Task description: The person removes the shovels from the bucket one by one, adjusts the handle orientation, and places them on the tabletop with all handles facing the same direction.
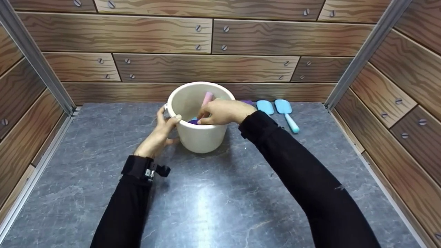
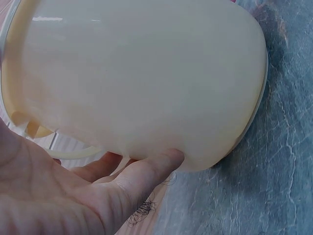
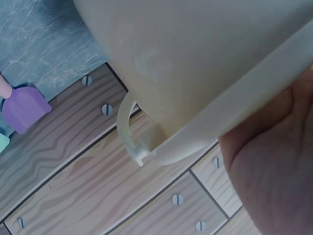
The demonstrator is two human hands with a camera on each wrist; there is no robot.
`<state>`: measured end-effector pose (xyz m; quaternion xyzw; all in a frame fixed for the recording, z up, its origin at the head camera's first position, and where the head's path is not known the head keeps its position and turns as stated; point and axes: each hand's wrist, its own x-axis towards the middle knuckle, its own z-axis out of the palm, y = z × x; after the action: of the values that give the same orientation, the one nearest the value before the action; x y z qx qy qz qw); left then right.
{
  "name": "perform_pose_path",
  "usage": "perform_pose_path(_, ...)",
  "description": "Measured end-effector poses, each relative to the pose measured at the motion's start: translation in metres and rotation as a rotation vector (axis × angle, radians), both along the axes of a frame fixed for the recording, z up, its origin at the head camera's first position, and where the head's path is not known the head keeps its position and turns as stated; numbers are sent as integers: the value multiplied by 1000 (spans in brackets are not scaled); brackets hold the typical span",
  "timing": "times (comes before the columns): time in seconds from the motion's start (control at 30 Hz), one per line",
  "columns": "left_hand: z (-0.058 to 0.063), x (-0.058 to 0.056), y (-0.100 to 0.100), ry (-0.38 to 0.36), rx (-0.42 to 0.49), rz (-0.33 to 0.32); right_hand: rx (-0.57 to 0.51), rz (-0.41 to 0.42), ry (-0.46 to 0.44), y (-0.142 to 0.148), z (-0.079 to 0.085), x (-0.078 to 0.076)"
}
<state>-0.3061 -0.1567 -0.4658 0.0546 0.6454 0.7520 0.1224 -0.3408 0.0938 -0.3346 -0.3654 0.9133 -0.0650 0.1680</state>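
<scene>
A cream plastic bucket (image 1: 201,139) stands upright near the back wall. My left hand (image 1: 158,132) grips it at its left, thumb on the rim; in the left wrist view, fingers (image 2: 146,171) lie along its side. My right hand (image 1: 220,111) reaches over the rim into the bucket. Its curled fingers and thumb hold a toy shovel with a pink handle (image 1: 207,98) and a purple-blue part (image 1: 194,121) below them. In the right wrist view the bucket wall (image 3: 161,54) hides the fingertips, and only the palm (image 3: 279,166) shows.
Two light-blue toy shovels (image 1: 283,106) (image 1: 264,106) lie right of the bucket by the back wall. Beside them is a purple shovel with a pink handle (image 3: 25,108). Wood-patterned panels (image 1: 206,67) enclose the grey marbled surface (image 1: 193,213). The bucket's handle (image 3: 126,122) hangs behind it.
</scene>
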Motion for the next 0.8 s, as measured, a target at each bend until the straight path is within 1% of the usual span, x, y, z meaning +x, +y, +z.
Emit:
perform_pose_path(0.07, 0, 0, 0, -2, -1, -1, 22, -3, -13, -1, 0, -1)
perform_pose_path(0.2, 0, 0, -1, -2, 4, -4, 40, 9, 3, -2, -2, -4)
perform_pose_path(0.33, 0, 0, -1, -3, 11, -7, 53, -18, 5, -4, -8, -7)
perform_pose_path(0.47, 1, 0, 0, -4, 10, -3, 62, -59, -31, -4, -10, -10)
perform_pose_path(0.63, 0, 0, 0, -2, 9, 0, 44, -61, -103, -1, -11, -12)
perform_pose_path(0.73, 0, 0, 0, -2, 10, -1, 29, -58, -111, -1, -12, -13)
perform_pose_path(0.8, 0, 0, 0, -2, 10, 2, 24, -62, -98, -1, -13, -13)
